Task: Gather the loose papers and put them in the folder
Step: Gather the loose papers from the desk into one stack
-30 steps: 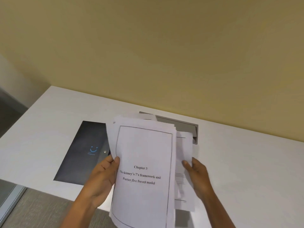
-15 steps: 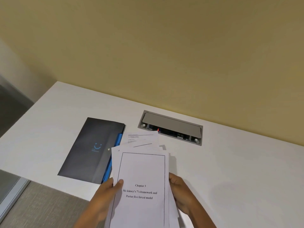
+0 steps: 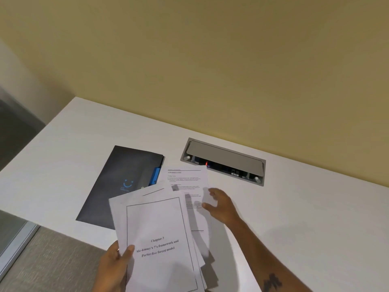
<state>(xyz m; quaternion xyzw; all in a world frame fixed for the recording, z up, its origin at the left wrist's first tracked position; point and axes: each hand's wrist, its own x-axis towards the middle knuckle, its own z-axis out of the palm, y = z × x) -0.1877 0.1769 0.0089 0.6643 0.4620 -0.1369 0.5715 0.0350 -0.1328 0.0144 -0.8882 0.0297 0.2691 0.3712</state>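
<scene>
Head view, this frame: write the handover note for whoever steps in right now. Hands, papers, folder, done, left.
Left hand: pinching the stack of papers at its lower left edge; the "Chapter 3" title page is on top.
Right hand: open, fingers on the text sheet that lies on the white desk behind the stack; not gripped.
Folder: dark, closed, flat on the desk left of the papers, its corner under the stack.
Done: most sheets gathered, edges uneven.
Left: take up the text sheet, square the stack, open the folder, slide everything in.
</scene>
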